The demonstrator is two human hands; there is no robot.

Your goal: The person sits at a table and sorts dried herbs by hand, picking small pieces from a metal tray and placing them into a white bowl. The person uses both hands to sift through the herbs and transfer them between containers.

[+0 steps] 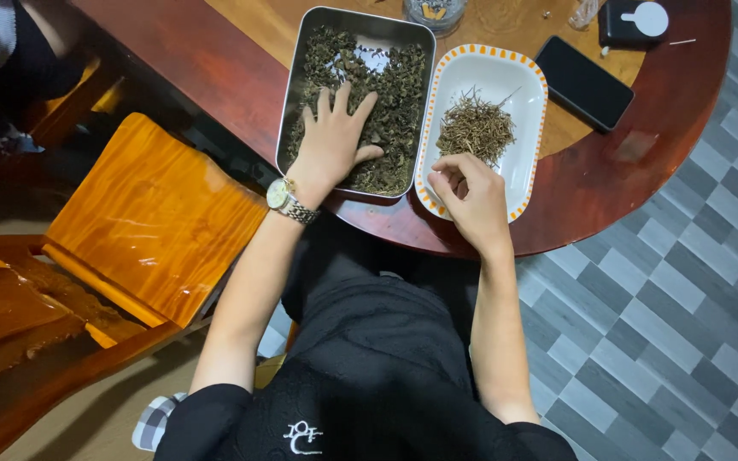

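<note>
Right hand (469,195) pinched shut at white dish (523,166) rim — left hand (335,137) splayed flat on tray's (294,85) leaves (399,111).

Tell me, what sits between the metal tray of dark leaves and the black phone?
The head view shows an oval white dish with an orange rim, holding a pile of thin dry stems.

Black phone (583,82) on the counter (215,60) beyond the right hand; wooden chair (151,213) beside the left arm; grey-tiled floor (668,316).
</note>
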